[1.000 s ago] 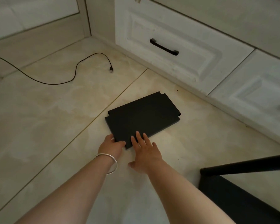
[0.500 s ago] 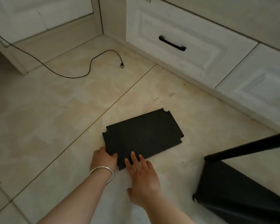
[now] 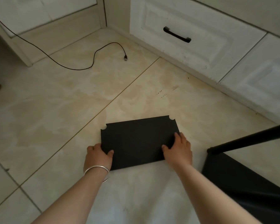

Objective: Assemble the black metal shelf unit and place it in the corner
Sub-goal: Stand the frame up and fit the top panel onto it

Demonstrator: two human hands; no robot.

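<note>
A flat black metal shelf panel [image 3: 136, 139] with notched corners is low over the tiled floor in front of me. My left hand [image 3: 98, 157], with a silver bangle on the wrist, grips its near left corner, thumb on top. My right hand [image 3: 179, 150] grips the right short edge, thumb on the top face. The partly built black shelf unit [image 3: 242, 180] stands at the lower right, with one black post [image 3: 249, 140] slanting up to the right edge.
White cabinet drawers [image 3: 192, 34] with black handles run along the back right. A black cable [image 3: 94, 59] with a plug end lies on the floor toward the far corner. A white door frame [image 3: 21, 50] stands at the left.
The panel has turned and come nearer to me. My right hand moved from the near edge to the right short edge and now grips it; my left hand holds the left corner.
</note>
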